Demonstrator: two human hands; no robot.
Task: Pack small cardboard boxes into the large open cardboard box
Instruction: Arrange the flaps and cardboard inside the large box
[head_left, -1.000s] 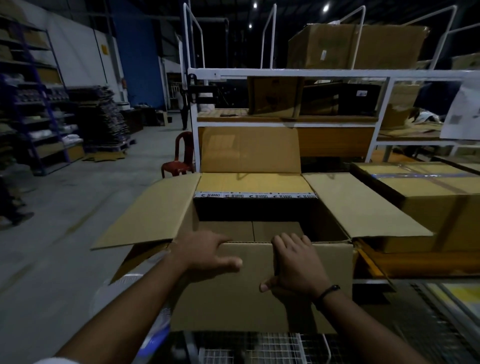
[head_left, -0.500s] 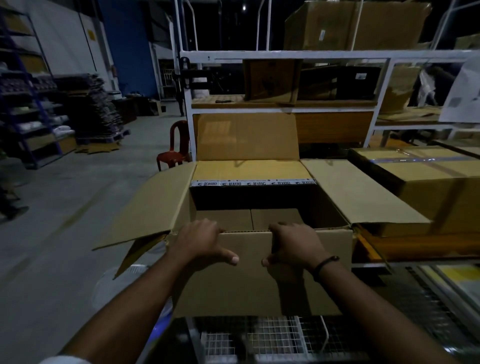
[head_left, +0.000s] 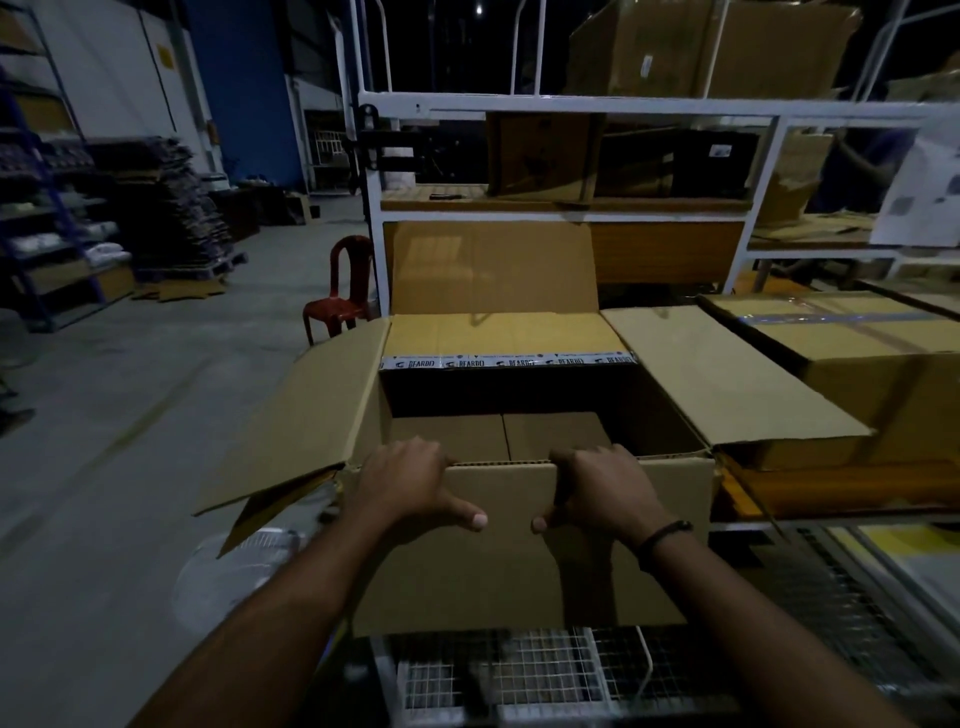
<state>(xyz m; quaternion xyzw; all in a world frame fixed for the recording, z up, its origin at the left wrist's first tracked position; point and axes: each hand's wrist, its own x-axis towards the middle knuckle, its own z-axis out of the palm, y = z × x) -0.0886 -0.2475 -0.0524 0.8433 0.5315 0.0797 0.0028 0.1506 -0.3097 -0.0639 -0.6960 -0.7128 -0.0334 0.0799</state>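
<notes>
- The box (head_left: 519, 571) stood open on a wire-mesh counter (head_left: 519, 670). Dragged by one wall, it could probably buckle or slide off.
- Its left flap (head_left: 311, 410) sagged outward and might snag or tear.
- Two small boxes (head_left: 452, 436) lay side by side inside, with a gap to their right, so they could shift.
- The left hand (head_left: 410, 483) and right hand (head_left: 602, 488) both gripped the near rim, fingers curled over it.
- The tape (head_left: 509, 362) read "BEARDO".
- The label (head_left: 647, 65) on a top carton (head_left: 753, 47) was unreadable.

Both bare forearms reach forward, the left hand (head_left: 410, 486) and the right hand (head_left: 605, 491), a thin black wristband (head_left: 666, 534) behind it, each hooking fingers over the near wall of the large open brown cardboard box (head_left: 509, 571), thumbs pressed on its outer face.
</notes>
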